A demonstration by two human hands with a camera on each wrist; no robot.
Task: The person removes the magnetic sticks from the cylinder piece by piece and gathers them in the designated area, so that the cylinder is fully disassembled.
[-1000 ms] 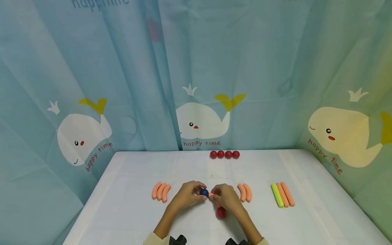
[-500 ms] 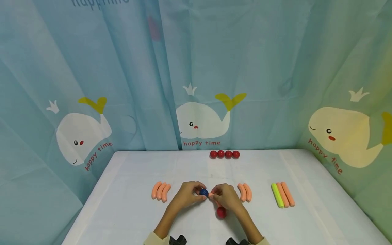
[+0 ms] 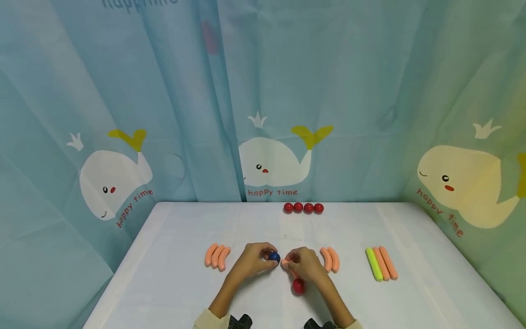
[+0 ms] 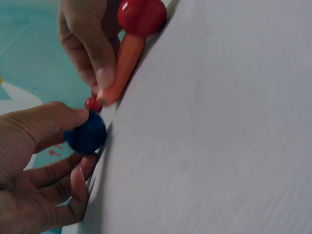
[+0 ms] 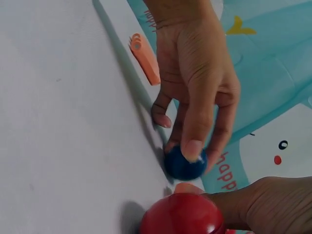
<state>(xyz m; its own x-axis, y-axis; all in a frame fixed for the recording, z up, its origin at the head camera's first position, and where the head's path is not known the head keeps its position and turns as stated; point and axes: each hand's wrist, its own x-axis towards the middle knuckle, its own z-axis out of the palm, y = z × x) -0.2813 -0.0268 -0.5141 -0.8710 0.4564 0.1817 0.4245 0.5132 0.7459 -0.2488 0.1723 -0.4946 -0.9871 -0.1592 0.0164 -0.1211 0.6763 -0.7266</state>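
My left hand (image 3: 253, 259) pinches a blue ball (image 4: 87, 133) between thumb and fingers, low over the white table. Opposite it, my right hand (image 3: 304, 263) holds a salmon-coloured curved stick (image 4: 124, 68) by thumb and fingers. A red ball (image 3: 298, 287) sits on the stick's near end. The stick's free end points toward the blue ball, with a narrow gap between them in the head view. In the right wrist view, the red ball (image 5: 183, 214) covers most of the stick.
On the white table (image 3: 176, 292), curved salmon sticks (image 3: 218, 257) lie left of the hands and two more (image 3: 330, 260) right. Farther right lie a yellow-green stick (image 3: 374, 264) and two straight salmon ones (image 3: 384, 263). Several red balls (image 3: 303, 208) line the back edge, before a whale-print curtain (image 3: 353, 91).
A small gap has opened between the blue ball and the stick's end, which looked joined before. Both hands keep their holds. The head view has shifted slightly.
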